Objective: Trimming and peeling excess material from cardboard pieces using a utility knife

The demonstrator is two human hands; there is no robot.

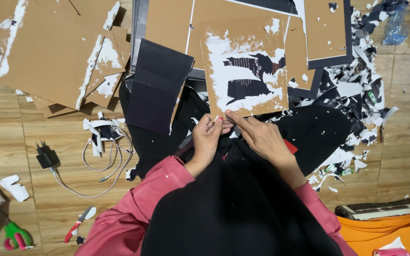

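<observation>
A square brown cardboard panel with torn white and black paper stuck on it rests on my lap, tilted away from me. My left hand pinches its near edge, fingers curled on the board's bottom rim. My right hand lies beside it with the index finger pressed along the same bottom edge. Pink sleeves and a black garment cover my arms and lap.
Bare cardboard sheets are stacked on the wooden floor at left, more framed boards at the back. Paper scraps are piled on the right. A charger with white cable, pliers and green scissors lie at lower left.
</observation>
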